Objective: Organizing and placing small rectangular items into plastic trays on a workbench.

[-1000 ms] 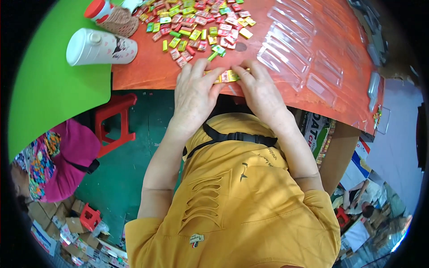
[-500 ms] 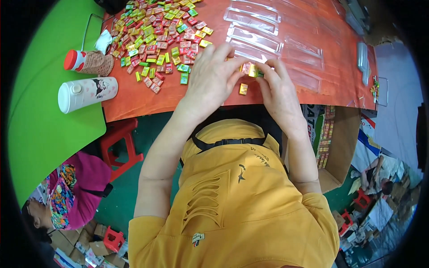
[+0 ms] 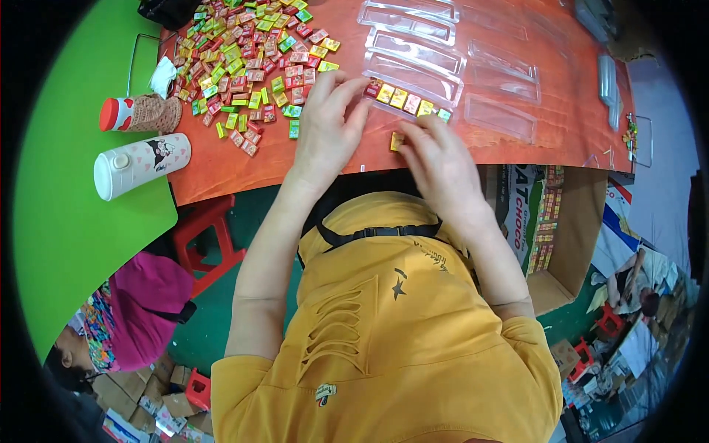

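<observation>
A row of several small coloured boxes [image 3: 399,98], red, yellow, pink and green, lies in a clear plastic tray on the red-covered table. My left hand [image 3: 329,133] is at the row's left end, with thumb and forefinger closed around the end of the tray. Just below the row, a single small yellow box [image 3: 396,141] rests on the table. My right hand [image 3: 447,166] has its fingertips on that box's right side, thumb and forefinger closing on it. Left of my hands spreads a loose pile of similar boxes [image 3: 255,66].
More clear plastic trays [image 3: 413,52] lie beyond the row and to its right [image 3: 502,118]. At left are a white flask [image 3: 144,164] and a red-lidded bottle [image 3: 140,114]. An open carton [image 3: 569,244] stands below the table edge. A person in magenta [image 3: 148,310] is at lower left.
My hands have moved apart. The right hand has left the row's boxes and dropped to the loose yellow box; the left has shifted to the row's left end, exposing the row.
</observation>
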`<state>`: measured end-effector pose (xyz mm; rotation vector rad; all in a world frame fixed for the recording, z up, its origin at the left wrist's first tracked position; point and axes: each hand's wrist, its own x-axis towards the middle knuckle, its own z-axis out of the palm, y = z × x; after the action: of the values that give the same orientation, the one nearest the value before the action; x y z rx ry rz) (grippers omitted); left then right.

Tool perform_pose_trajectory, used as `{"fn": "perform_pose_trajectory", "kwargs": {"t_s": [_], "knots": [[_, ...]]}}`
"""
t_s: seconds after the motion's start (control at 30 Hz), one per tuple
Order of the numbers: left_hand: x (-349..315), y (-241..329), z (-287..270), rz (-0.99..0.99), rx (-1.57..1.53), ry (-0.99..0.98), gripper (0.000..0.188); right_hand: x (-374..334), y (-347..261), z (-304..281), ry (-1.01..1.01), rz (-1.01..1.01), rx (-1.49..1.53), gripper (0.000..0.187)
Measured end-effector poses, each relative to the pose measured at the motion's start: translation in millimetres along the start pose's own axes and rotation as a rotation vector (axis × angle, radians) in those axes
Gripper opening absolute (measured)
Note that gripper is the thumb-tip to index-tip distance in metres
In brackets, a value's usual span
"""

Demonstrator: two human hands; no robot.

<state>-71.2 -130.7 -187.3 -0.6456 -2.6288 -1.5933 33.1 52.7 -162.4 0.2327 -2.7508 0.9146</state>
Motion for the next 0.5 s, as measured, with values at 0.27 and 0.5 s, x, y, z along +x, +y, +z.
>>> {"fn": "perform_pose_trajectory", "kwargs": {"t_s": [0.27, 0.5], "knots": [[-5.3, 0.9, 7.7, 0.149, 0.214, 0.097, 0.028, -6.1, -4.8, 15.9, -0.029, -0.102, -0.077, 0.033], [-7.7, 0.3, 9.4, 0.129, 0.204, 0.117, 0.028, 5.0, 26.4, -21.9, 0.181, 0.017, -0.157, 0.034]]}}
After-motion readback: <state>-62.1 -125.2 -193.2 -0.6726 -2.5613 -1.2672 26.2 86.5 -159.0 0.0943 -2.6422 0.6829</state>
